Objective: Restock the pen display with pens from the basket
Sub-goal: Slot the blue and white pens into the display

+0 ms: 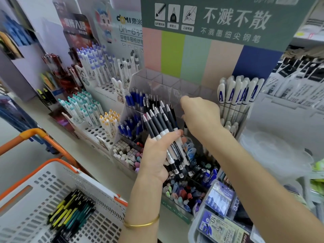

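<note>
My left hand (156, 155) grips a bundle of black-and-white pens (163, 127), tips fanned upward, in front of the clear acrylic pen display (157, 81). My right hand (199, 114) reaches into the display's middle compartment, fingers curled downward around one dark pen (185, 128), which is mostly hidden by the hand. More black pens (150, 100) and blue pens (135, 99) stand in the compartments to the left. The white basket with orange rim (57, 174) sits at lower left and holds several black, yellow and teal pens (71, 214).
White tiered racks of pens (98, 71) stand at the left. White pens with a blue letter (236, 92) fill the display's right side. Bins of erasers (124, 151) and small items lie below, packaged refills (219, 199) at lower right.
</note>
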Motion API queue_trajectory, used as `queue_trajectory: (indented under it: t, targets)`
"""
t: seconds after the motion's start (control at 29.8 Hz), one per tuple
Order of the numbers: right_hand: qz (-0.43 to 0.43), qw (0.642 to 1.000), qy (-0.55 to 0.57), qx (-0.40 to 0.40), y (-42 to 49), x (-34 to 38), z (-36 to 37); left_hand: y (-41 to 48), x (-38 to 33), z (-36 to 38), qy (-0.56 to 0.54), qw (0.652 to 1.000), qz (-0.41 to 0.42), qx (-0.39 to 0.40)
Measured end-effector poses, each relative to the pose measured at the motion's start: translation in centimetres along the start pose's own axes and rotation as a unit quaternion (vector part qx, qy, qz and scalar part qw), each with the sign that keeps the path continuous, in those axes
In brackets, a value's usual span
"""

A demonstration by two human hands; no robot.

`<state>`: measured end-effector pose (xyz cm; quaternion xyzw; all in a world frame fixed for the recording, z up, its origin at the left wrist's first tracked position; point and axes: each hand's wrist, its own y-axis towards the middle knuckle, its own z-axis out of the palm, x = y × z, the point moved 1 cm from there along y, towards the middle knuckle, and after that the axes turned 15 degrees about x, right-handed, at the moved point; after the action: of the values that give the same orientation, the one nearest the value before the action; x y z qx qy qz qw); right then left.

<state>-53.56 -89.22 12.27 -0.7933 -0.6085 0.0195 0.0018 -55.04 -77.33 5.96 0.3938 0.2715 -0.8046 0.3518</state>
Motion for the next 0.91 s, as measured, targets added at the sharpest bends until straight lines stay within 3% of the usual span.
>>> queue_trajectory:
  t: [0.13, 0.24, 0.34, 0.44, 0.57, 0.77, 0.91]
  targets:
    - [-0.012, 0.997, 0.054, -0.052, -0.4, -0.3, -0.2, 0.0, 0.0, 0.3, -0.002, 1.000, 0.006, 0.009]
    - [-0.062, 0.967, 0.227, -0.095, -1.4, -1.1, -0.9, 0.0, 0.0, 0.7, -0.002, 1.000, 0.006, 0.018]
    - [-0.109, 0.932, 0.344, -0.027, -2.4, -1.2, -1.5, 0.1, 0.3, 1.1, 0.014, 0.999, 0.013, 0.038]
    - [-0.118, 0.933, 0.338, 0.027, -2.5, -1.5, -1.1, 0.2, 0.5, 1.3, 0.012, 0.999, 0.014, 0.046]
    - [-0.122, 0.927, 0.353, 0.021, -2.2, -1.8, -1.4, 0.2, 0.5, 1.4, 0.001, 0.999, 0.001, 0.054]
    - [-0.085, 0.871, 0.456, -0.159, -2.3, -1.8, -2.8, 0.3, -0.7, 0.0, -0.004, 0.999, 0.038, -0.003]
    - [-0.090, 0.877, 0.385, -0.273, -2.6, -1.6, -2.9, 0.2, -2.4, -1.7, 0.002, 0.996, 0.083, -0.020]
